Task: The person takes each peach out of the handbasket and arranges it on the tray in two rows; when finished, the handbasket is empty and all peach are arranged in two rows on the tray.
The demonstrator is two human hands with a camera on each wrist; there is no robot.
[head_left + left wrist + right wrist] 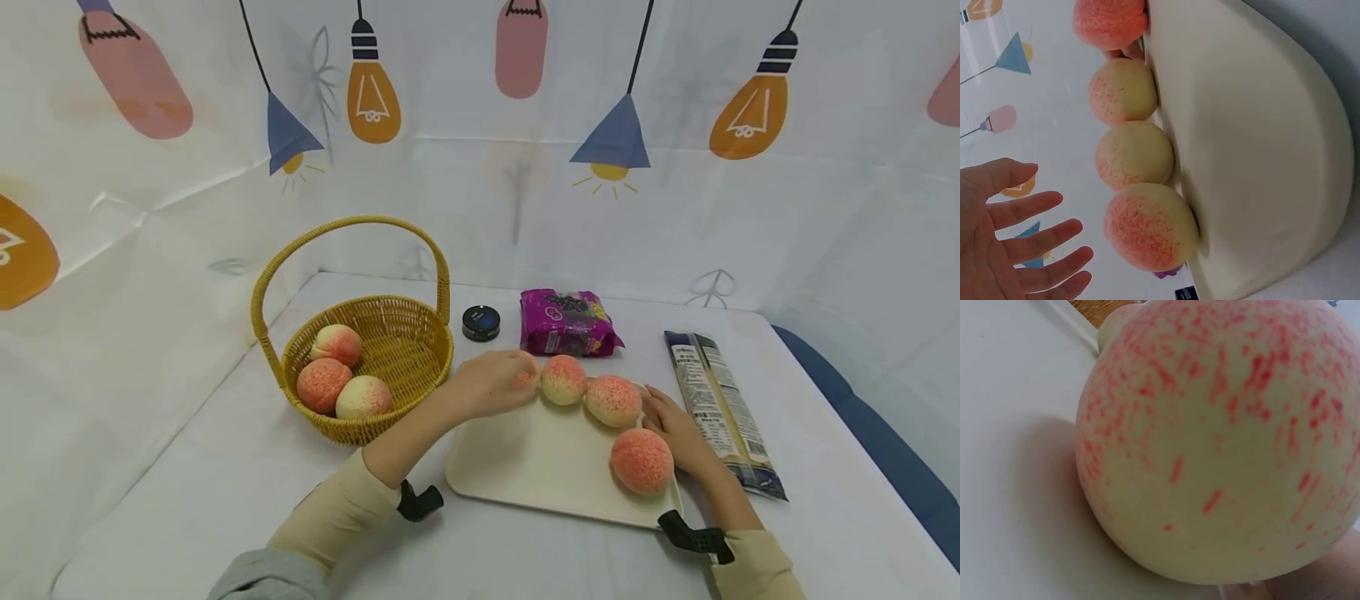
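Note:
Several peaches, foam-like with pink speckles, sit along the back and right of a cream tray [525, 467]. In the head view my left hand [491, 385] is beside the leftmost peach [527, 371]. Its fingers are spread and straight in the left wrist view, with a gap between this hand [1029, 234] and the nearest peach [1150, 226]. At the tray's right back corner is my right hand [678, 433], fingertips right at the rim near two peaches, one of them the big pink peach [642, 462]. A peach [1222, 450] hides most of that hand in the right wrist view.
A yellow wicker basket [405, 354] with a tall handle stands at the left, holding three peaches. Behind the tray are a round black tin [481, 323] and a purple packet [567, 323]. A long flat packet [720, 408] lies right of my right hand.

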